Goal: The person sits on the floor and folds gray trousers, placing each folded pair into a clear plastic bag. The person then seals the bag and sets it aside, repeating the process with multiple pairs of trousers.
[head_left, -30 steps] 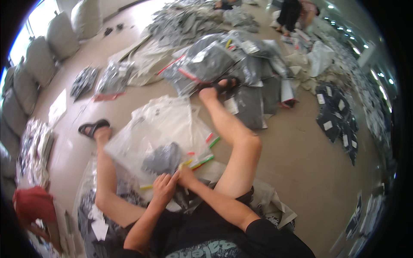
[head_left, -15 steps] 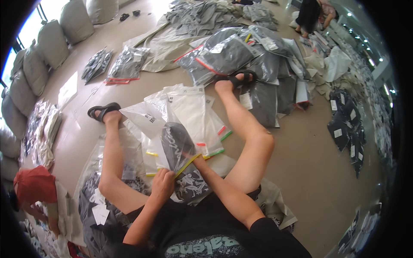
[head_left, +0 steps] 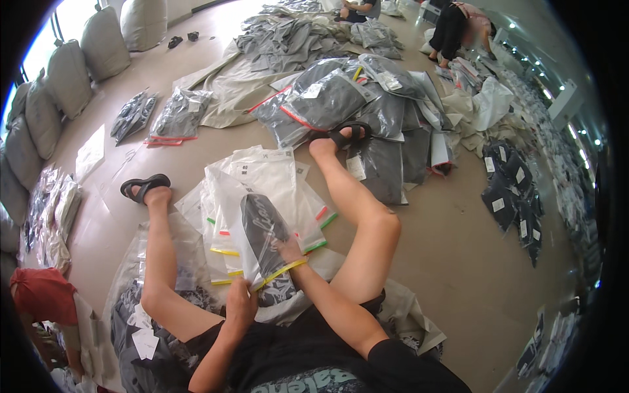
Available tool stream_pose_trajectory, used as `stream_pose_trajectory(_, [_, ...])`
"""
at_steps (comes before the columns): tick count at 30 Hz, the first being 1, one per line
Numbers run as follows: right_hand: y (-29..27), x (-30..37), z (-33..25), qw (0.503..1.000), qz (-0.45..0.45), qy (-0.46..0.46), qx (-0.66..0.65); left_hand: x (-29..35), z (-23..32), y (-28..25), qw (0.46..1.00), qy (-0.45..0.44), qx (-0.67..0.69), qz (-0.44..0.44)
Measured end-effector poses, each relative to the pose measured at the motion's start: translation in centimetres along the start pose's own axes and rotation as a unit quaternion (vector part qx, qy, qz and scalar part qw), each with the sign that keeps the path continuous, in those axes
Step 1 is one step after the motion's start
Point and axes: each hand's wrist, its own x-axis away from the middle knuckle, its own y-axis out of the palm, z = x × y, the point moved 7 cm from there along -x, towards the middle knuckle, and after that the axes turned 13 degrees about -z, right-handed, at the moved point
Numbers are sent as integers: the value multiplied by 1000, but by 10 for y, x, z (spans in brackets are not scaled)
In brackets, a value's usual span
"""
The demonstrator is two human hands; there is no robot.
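Observation:
A clear plastic bag (head_left: 234, 208) with a yellow-edged opening lies between my knees. My left hand (head_left: 242, 302) pinches the left end of that opening. Through it my right hand (head_left: 285, 250) reaches inside, wrist at the yellow edge, closed on a folded dark grey garment (head_left: 262, 226) with a white print. The hand shows through the clear film, and its fingertips are partly covered. Beneath the bag lies a stack of flat clear bags (head_left: 265, 171) with yellow, red and green edges. A dark garment with a white pattern (head_left: 278, 291) lies just under the opening, against my lap.
Bagged grey garments (head_left: 327, 98) are heaped by my right foot, with loose grey clothes (head_left: 288, 42) beyond. Dark tagged packs (head_left: 514, 187) lie on the right. Stuffed sacks (head_left: 105, 42) line the left wall. A person in red (head_left: 44, 295) works at left; another person (head_left: 452, 33) bends at far right.
My right hand has pushed deeper into the bag, and the dark garment sits further in. The bag's raised upper part has come down. The whole view has shifted slightly.

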Motion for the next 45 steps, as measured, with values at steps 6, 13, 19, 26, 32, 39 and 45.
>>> stream_pose_trajectory(6, [-3,-11,-9,905,48,38,421,24,-8,32,987,-87,133,1])
stream_pose_trajectory(13, [16,-43,14,845,-17,97,526,-5,18,41,995,26,-72,-67])
stream_pose_trajectory(19, [39,-87,-28,816,25,-37,576,-47,-22,36,996,-22,-62,-53])
stream_pose_trajectory(26, [25,-91,-6,780,47,-87,618,-67,-83,85,986,-116,-85,-80])
stream_pose_trajectory(32, [85,-37,2,489,-179,-98,848,-49,-97,82,977,-157,-74,-128])
stream_pose_trajectory(39, [110,-31,38,599,-322,-136,721,-33,-122,80,959,-233,-85,-137])
stream_pose_trajectory(45, [18,-40,59,693,-134,-119,698,-27,-131,104,945,-238,-111,-196])
